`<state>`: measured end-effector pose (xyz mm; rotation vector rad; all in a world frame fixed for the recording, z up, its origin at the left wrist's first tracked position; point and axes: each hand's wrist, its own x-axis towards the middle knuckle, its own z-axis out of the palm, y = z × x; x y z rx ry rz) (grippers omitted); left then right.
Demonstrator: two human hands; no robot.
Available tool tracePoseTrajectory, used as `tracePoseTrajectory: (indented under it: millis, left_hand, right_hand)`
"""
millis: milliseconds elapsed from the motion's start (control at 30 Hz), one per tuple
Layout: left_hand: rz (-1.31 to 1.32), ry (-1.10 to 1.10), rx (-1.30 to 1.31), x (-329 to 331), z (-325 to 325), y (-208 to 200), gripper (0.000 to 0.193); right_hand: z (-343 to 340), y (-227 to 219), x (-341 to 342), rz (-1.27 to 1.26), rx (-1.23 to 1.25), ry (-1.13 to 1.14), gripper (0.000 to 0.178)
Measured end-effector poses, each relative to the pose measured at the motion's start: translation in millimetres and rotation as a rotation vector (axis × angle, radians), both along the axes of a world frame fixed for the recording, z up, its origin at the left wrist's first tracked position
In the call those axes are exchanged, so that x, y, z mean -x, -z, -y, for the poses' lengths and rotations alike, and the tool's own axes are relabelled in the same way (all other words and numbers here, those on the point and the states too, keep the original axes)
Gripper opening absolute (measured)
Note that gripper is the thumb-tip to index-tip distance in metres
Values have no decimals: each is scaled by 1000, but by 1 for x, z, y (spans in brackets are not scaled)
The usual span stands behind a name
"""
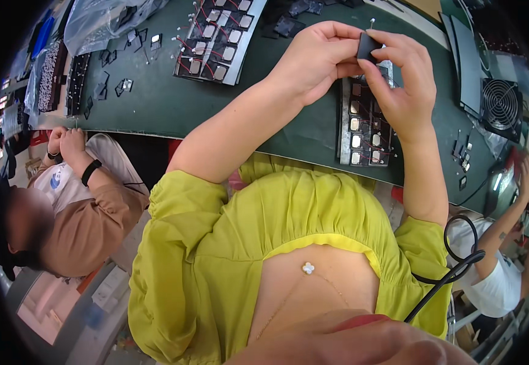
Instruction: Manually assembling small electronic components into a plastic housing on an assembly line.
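Note:
Between my two hands, over the far right part of the dark green table, is a small flat black square piece [368, 47]. A small white tip on a thin stem rises above it. The fingertips of my left hand [318, 61] pinch its left edge. My right hand [407, 76] grips its right side between thumb and fingers. Below my hands lies a tray [342, 131] with rows of small black parts bearing silvery squares and red wires. It is partly covered by my right hand. A similar filled tray [238, 70] lies left of my left forearm.
Loose black frames [101, 88] and a clear plastic bag [109, 21] lie at the left. More black pieces [289, 25] sit at the back. A round-grilled fan [500, 103] and small parts [462, 155] are at the right. One person [88, 201] sits left, another [490, 261] right.

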<state>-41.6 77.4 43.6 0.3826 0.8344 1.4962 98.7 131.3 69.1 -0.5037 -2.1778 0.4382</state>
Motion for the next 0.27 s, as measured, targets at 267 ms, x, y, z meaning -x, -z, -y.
tracePoseTrajectory:
  millis: [267]
  left_hand:
    - [333, 48, -103, -4, 1, 4, 18]
  right_hand:
    - [6, -18, 10, -47, -134, -19, 22]
